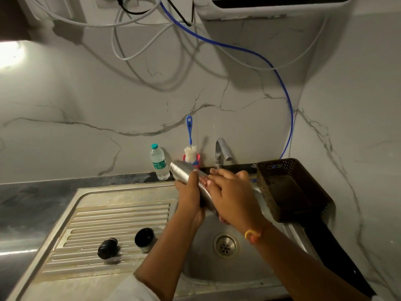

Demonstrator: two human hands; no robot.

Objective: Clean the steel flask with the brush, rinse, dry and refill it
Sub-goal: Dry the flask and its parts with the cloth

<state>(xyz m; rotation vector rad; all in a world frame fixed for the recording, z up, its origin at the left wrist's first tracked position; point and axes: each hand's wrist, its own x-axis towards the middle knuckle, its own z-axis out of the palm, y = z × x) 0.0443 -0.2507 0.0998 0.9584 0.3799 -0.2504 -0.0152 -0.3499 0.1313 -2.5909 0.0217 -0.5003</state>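
The steel flask [181,171] is tilted over the sink basin [204,253], its open mouth pointing up and left. My left hand [191,196] grips its body from below. My right hand [230,192] lies over the flask's lower part with its fingers wrapped on it, under the tap [221,152]. The bottle brush [190,146], blue-handled with white bristles, stands upright in a red holder by the wall behind the flask. On the ribbed drainboard lie the flask's black stopper [107,248] and its cup lid [145,239].
A small plastic water bottle [159,162] stands on the counter left of the brush. A dark perforated basket [290,190] sits right of the sink. Blue and white hoses hang along the marble wall. The drain [225,245] lies below my hands.
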